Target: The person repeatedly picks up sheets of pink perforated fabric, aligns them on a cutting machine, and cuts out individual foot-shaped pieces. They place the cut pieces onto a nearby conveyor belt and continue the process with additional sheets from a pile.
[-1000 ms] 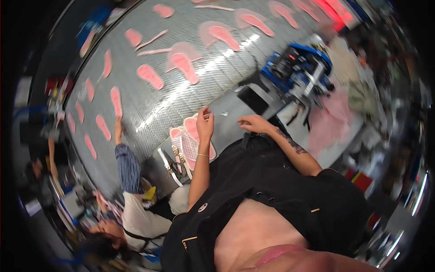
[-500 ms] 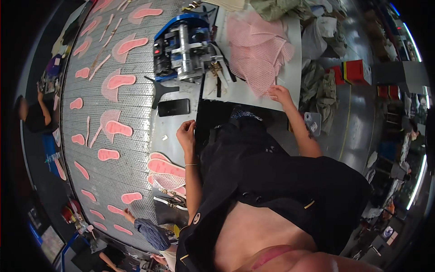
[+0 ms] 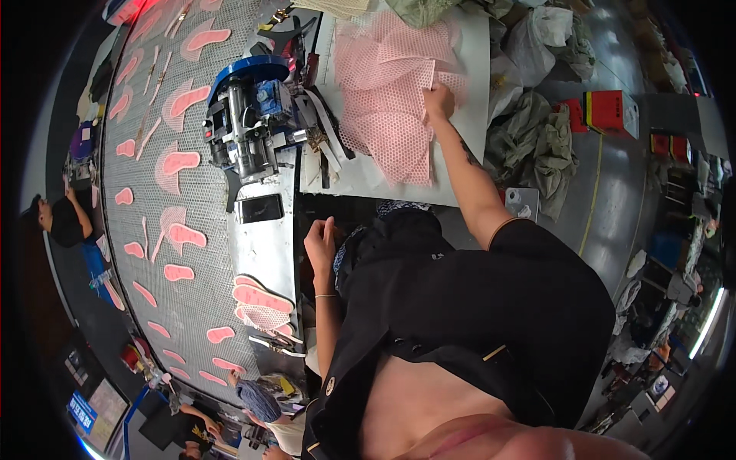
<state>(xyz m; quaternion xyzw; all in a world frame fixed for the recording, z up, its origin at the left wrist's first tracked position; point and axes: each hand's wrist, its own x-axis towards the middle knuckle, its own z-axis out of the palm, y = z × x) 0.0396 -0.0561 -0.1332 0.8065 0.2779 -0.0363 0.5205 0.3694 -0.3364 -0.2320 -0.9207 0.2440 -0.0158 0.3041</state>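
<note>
A pile of pink mesh pieces (image 3: 383,115) lies overlapping on the white tabletop (image 3: 471,138) ahead of me. On its right side, my right hand (image 3: 439,102) has its fingers closed on the edge of a mesh piece (image 3: 420,149), which hangs toward the table's near edge. My left hand (image 3: 320,238) hovers by my body near the table corner, its fingers loosely curled and nothing visible in them. A dark phone (image 3: 259,208) lies beyond it on the metal ledge. Stacked pink insoles (image 3: 262,297), partly covered by white mesh, lie left of my left forearm.
A blue-and-black machine (image 3: 249,115) stands left of the mesh pile. Pink insoles and mesh cover the grey conveyor (image 3: 207,253). A co-worker's sleeved arm (image 3: 257,400) reaches over its near end. Grey-green sacks (image 3: 537,142) and a red box (image 3: 611,113) sit at the right.
My right hand has moved from the pile's near corner farther up its right side and closed on a piece. My left hand stays low. The whole view has shifted slightly.
</note>
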